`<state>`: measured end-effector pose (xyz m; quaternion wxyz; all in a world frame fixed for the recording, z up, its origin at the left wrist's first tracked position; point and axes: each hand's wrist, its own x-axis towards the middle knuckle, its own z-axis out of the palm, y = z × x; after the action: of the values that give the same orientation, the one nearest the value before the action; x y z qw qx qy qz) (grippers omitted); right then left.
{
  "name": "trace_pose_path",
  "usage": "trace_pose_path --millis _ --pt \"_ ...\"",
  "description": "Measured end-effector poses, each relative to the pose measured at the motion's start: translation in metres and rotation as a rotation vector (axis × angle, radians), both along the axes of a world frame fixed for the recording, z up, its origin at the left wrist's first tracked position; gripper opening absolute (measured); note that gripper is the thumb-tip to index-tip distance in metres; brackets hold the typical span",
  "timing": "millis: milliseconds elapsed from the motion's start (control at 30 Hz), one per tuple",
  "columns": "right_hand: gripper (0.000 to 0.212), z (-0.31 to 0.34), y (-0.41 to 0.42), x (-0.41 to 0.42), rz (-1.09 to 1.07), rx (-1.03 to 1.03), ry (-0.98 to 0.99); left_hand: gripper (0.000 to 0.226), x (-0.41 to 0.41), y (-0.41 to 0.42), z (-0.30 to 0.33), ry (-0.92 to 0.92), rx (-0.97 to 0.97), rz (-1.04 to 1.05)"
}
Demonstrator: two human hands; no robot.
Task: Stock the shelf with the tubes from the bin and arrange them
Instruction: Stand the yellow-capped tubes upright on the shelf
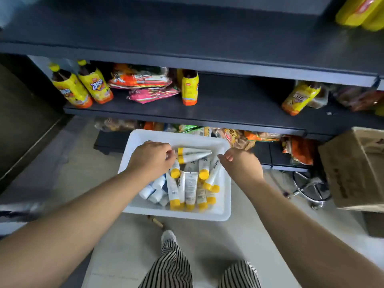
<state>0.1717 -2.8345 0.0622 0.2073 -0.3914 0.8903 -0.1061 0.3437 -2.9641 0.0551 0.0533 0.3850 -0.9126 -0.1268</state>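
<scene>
The scene was viewed from a single head-worn camera, aimed forward and steeply down. The bin on the floor was seen close, between both forearms, with the shelf just beyond it.

White tubes (yellow caps) lie jumbled in the white bin below the dark shelf.

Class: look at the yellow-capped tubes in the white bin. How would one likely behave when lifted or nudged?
The yellow-capped tubes taper to flat crimped ends, so probably soft-bodied and squeezable. Their round caps suggest one might roll if nudged. Heaped loosely in the white bin, neighbours would likely shift.
</scene>
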Motion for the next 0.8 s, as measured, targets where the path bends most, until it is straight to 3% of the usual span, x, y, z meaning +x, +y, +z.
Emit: trace_pose_path --millis 333,400,500,600,800 --pt "0.028 -0.108 -0.021 -0.003 -0.391 0.151 -0.332 0.03 -0.005 -0.015 -0.087 -0.061 0.35 0.118" --pt "0.037 -0.137 -0.028 -0.011 -0.473 0.183 -0.398 0.03 -0.01 -0.014 -0.107 -0.06 0.409 0.158" --pt "0.036 -0.184 -0.035 -0.016 -0.617 0.142 -0.524 0.029 -0.022 -0.013 -0.138 -0.045 0.52 0.234" --pt "0.025 -0.22 -0.041 -0.014 -0.703 0.14 -0.549 0.027 -0.037 -0.01 -0.164 -0.066 0.578 0.286" --pt "0.029 -0.253 -0.051 -0.009 -0.849 -0.028 -0.495 0.029 -0.076 -0.011 -0.205 -0.023 0.677 0.366"
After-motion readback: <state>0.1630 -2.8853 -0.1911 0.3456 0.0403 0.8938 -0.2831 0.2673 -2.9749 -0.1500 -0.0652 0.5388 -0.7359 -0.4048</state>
